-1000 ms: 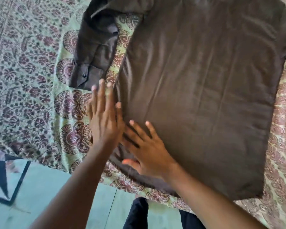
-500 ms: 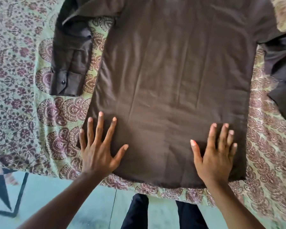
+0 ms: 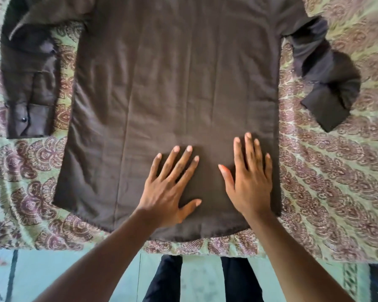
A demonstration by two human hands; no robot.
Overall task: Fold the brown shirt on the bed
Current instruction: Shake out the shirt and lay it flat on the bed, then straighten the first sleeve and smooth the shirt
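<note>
**Shirt Laid Flat, Folding Not Yet Begun**

The brown shirt [image 3: 172, 94] lies spread on the patterned bedspread [image 3: 327, 182], hem toward the near edge of the bed. The left hand [image 3: 168, 188] and right hand [image 3: 248, 177] rest flat on the lower panel, fingers spread, holding nothing. No fold is made; both sleeves lie out to the sides. The collar is cut off at the top edge.

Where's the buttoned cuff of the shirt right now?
In the head view the buttoned cuff lies at the far left, on the patterned bedspread, beside the shirt body and well away from the left hand.
</note>
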